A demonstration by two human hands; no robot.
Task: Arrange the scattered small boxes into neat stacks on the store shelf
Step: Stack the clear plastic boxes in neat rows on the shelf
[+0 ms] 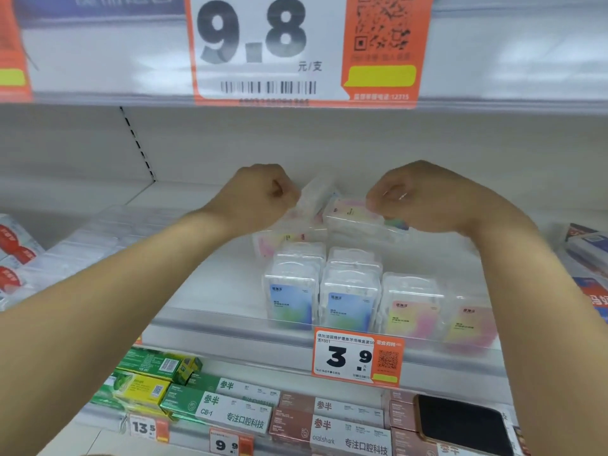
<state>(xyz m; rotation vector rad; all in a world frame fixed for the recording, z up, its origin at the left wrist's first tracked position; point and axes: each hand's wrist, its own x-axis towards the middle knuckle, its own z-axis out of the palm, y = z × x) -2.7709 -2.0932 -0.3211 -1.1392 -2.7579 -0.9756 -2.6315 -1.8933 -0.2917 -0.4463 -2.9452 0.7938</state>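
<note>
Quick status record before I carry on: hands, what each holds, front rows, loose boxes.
left hand: grips a tilted clear box
right hand: grips a pink-label box lying flat
front rows: upright blue-label boxes, pink-label boxes to their right
loose boxes: pile at the back of the shelf
price tag: 3.9

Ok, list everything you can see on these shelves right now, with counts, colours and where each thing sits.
Blue-label clear boxes: two front-facing rows, shelf front centre.
Pink-label clear boxes: two, front right of the blue ones.
Scattered clear boxes: several, count unclear, pastel labels, back of the shelf.
3.9 price tag: one, orange and white, shelf edge.
9.8 price tag: one, orange and white, upper shelf edge.
Green boxes: several, lower shelf left.
Brown boxes: several, lower shelf centre.
Left hand: fingers curled round a tilted box.
Right hand: fingers curled on a flat box.
</note>
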